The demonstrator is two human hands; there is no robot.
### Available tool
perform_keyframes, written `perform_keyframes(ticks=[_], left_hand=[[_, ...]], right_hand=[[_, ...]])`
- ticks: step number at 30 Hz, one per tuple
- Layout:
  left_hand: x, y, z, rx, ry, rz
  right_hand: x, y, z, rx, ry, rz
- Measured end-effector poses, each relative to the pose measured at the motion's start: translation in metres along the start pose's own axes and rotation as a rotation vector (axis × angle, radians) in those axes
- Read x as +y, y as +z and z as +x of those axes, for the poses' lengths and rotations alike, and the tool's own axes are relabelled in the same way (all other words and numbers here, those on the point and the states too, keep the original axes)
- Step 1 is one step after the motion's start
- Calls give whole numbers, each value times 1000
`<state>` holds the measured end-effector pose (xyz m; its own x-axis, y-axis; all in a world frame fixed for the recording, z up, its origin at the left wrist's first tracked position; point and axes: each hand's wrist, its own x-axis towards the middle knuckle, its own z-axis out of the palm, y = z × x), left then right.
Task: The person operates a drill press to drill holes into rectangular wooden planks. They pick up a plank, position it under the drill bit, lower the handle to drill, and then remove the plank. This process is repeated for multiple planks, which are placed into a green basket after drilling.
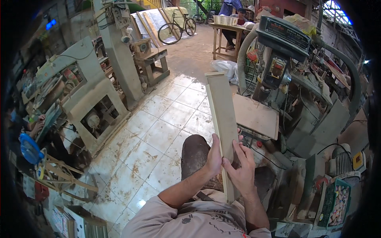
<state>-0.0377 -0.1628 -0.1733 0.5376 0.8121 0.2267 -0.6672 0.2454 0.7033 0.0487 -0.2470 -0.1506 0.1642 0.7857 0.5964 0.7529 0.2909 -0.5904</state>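
The left hand [214, 158] and right hand [243, 168] clasp a long, narrow, pale wooden-looking piece [222, 107]. It appears already shaped; remaining work is unclear.

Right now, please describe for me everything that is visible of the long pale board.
The long pale board is narrow, beige and wood-like, with a lighter strip along its left edge and a lip across its far end. It points forward, its near end close to the shirt. The left hand and right hand hold it nearer that end; its underside is hidden.
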Motion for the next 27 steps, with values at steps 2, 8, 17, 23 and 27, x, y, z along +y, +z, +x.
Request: perform_keyframes(ticks=[2,8,17,23,27], left_hand=[[-1,-1,-1,1,-5,6],[-4,-6,-2,-16,-48,3],[-6,-6,-1,17,-90,42],[-3,-2,-5,27,-77,51],[-4,1,-5,44,-89,67]], right_hand=[[0,0,0,-6,-5,-5],[3,-3,-2,-32,-15,13],[4,-5,1,-28,-41,9],[3,-4,3,-24,-59,-15],[3,-6,4,-28,-55,-28]])
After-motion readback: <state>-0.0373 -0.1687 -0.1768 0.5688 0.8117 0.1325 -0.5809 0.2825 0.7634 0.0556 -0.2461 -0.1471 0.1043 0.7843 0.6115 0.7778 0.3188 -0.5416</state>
